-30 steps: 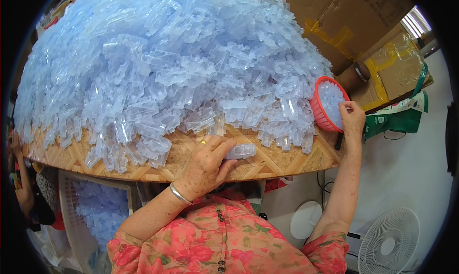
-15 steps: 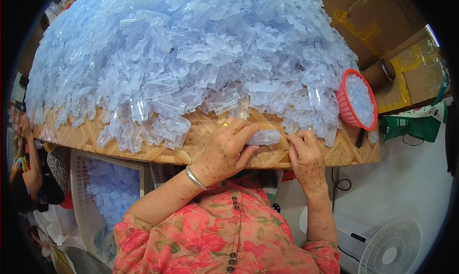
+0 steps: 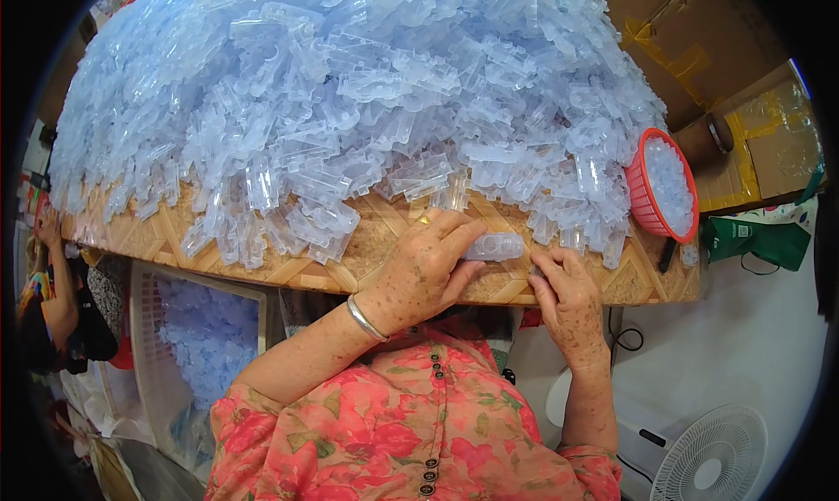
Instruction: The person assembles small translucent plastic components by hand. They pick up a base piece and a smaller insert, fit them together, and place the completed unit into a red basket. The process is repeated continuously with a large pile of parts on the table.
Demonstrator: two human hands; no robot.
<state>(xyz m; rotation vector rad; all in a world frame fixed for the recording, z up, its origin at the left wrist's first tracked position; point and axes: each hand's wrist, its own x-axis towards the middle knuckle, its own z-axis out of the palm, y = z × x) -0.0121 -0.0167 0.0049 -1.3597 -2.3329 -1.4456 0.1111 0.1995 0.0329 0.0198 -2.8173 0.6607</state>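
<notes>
With a ring and a bracelet on that side, my left hand (image 3: 428,260) is closed on one end of a clear plastic piece (image 3: 496,246), boxy and pale bluish. The piece lies low over the table's front edge and points toward my right. Just right of it, my right hand (image 3: 566,293) has thumb and fingertips pinched together. Something small and greyish shows at those tips, too small to name. Beyond both hands rises a large heap of similar clear plastic pieces (image 3: 367,81), covering most of the wood-patterned table (image 3: 380,226).
A red plastic basket (image 3: 641,195) of small clear parts stands on the table's right, a dark handle-like object (image 3: 667,256) beside it. Below left is a white crate (image 3: 144,326) of bluish pieces. Cardboard boxes (image 3: 682,29), a green bag (image 3: 760,239) and a white fan (image 3: 712,466) are at right. Another person's arm (image 3: 54,269) shows far left.
My right hand's thumb and fingers have spread slightly at the tips, showing a small greyish thing. My left hand keeps the plastic piece in nearly the same place. The whole view has shifted slightly.
</notes>
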